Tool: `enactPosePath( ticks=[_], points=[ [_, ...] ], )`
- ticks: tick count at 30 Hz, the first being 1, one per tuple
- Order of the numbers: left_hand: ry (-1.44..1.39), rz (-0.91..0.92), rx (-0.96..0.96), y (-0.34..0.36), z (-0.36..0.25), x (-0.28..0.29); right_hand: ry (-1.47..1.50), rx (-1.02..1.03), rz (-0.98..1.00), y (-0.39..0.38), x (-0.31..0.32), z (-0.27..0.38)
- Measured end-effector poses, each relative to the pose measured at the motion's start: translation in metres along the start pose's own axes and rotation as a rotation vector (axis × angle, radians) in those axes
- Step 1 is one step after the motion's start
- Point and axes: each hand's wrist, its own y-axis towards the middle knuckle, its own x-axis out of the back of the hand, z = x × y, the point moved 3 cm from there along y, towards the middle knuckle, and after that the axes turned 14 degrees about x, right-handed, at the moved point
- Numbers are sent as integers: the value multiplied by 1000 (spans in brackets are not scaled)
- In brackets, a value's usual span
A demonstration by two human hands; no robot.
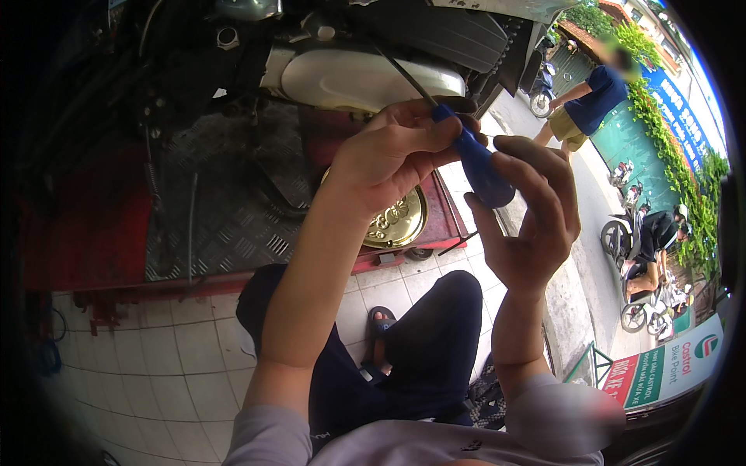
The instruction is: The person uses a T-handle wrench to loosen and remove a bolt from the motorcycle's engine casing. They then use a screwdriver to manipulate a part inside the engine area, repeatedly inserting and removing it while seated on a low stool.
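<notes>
Screwdriver: we have the screwdriver with a bulbous blue handle and slim metal shaft (483, 165) raised before the motorbike's smooth, silver-coloured elongated cover (334, 78), shaft slanting up and left; we cannot tell whether its tip touches anything.
Left hand: our left hand (408, 144) pinches the handle near the shaft, fingers closed on it.
Right hand: our right hand (532, 213) curves parted fingers about the handle's butt; contact is unclear.
Handling: we judge it light, rigid and sturdy, perhaps slick if greasy; the swollen handle offers the best hold.
Surroundings: below our left wrist, a shiny gold-coloured round part (404, 224) lies on the red metal platform (454, 221).
Obstruction: our left forearm partly covers it.
</notes>
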Motion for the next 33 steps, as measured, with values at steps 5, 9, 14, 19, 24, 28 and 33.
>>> enactPosePath(
  ticks=[5,9,14,19,24,28,33],
  points=[
    [-132,78,-35,7,7,-4,154,-593,-82,-9,3,-1],
    [-162,122,-77,8,8,-9,106,-616,-46,-7,-1,6],
    [-27,-46,79,4,3,-1,22,-235,56,0,4,5],
    [9,-66,-4,4,4,-1,102,-294,-65,-3,0,2],
    [45,58,-90,7,5,0,212,-566,-76,-16,2,0],
    [81,41,-34,3,2,0,140,-351,-98,-13,2,3],
    [144,-88,49,-3,-4,-4,154,-176,22,-2,6,3]
  ],
)
